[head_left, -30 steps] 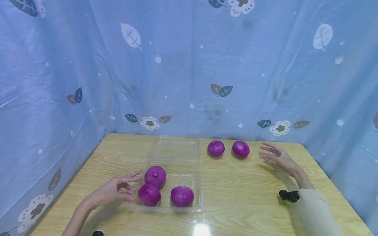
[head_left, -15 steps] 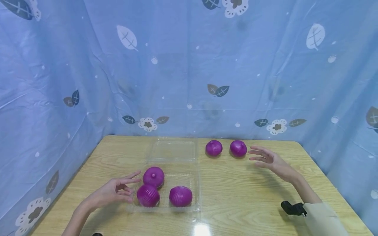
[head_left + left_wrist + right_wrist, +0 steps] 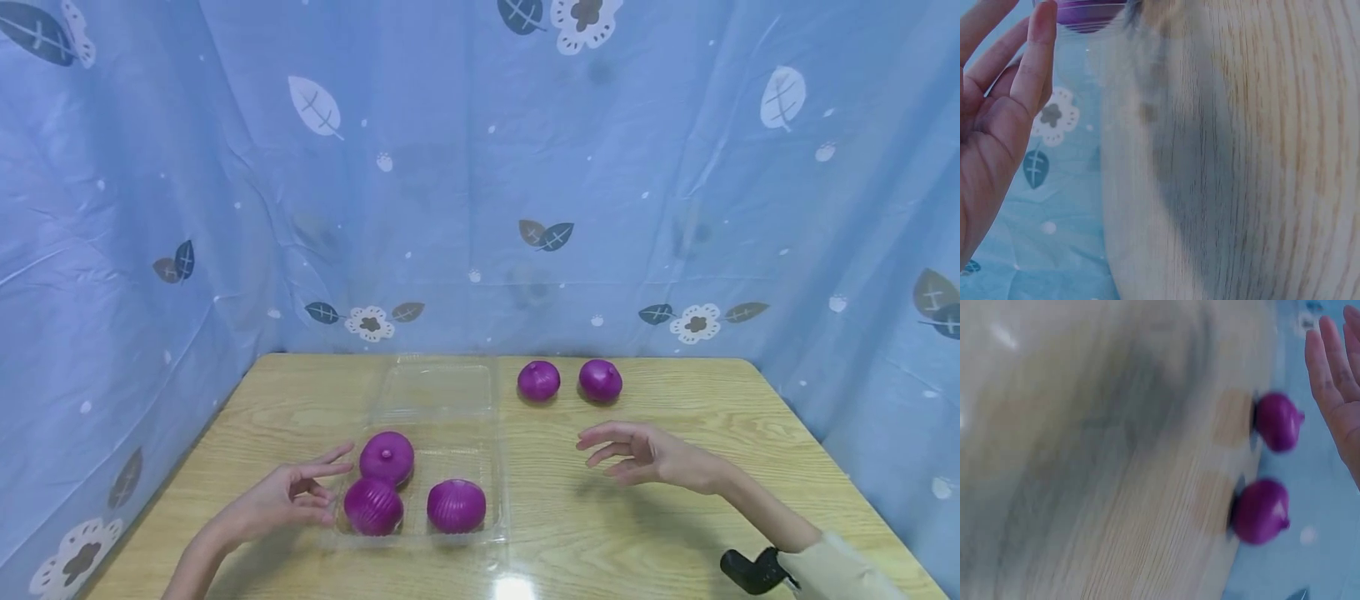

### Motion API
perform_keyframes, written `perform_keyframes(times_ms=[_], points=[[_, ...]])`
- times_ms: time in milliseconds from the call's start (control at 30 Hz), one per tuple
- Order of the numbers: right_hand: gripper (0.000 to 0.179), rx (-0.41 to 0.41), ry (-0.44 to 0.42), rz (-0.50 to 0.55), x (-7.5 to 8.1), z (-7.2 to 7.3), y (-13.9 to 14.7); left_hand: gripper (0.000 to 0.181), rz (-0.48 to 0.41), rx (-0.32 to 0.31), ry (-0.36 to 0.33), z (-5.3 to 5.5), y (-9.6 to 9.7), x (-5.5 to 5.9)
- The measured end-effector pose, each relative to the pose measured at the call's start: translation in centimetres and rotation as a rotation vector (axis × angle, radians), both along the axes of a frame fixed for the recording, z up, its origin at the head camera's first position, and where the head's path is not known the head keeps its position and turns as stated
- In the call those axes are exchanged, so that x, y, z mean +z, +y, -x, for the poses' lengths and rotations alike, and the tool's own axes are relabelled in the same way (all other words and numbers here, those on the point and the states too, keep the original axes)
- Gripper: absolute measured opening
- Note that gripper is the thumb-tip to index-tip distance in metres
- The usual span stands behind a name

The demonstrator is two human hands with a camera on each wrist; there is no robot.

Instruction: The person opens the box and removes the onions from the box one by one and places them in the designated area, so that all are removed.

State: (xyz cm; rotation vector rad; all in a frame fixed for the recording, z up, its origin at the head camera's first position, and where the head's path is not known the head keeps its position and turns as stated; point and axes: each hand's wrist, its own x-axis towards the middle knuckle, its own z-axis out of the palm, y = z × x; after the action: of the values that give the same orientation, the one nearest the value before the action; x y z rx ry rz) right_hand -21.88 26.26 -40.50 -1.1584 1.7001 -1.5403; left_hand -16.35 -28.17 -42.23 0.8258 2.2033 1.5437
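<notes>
A clear plastic clamshell box lies with its lid folded back on the wooden table. Inside it sit three purple onions: one at the back left, one at the front left and one at the front right. My left hand is at the box's left edge, fingers loosely spread and holding nothing. Over the table to the right of the box hovers my right hand, its relaxed fingers pointing left with nothing in them. Two more onions, the left one and the right one, stand near the back edge.
Blue patterned cloth hangs behind the table and along both sides. A black wrist device sits beside the right sleeve. Light reflects off the wooden tabletop near the front.
My right hand has moved left and toward the front, away from the two back onions. The left hand stays by the box. The head view has shifted slightly.
</notes>
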Motion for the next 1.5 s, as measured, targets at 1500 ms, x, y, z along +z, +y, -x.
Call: perform_keyframes(times_ms=[1500], points=[[0.065,0.466,0.211,-0.426,-0.5,2.6,-21.2,0.072,0.024,0.031,0.024,0.3,0.0,-0.2]])
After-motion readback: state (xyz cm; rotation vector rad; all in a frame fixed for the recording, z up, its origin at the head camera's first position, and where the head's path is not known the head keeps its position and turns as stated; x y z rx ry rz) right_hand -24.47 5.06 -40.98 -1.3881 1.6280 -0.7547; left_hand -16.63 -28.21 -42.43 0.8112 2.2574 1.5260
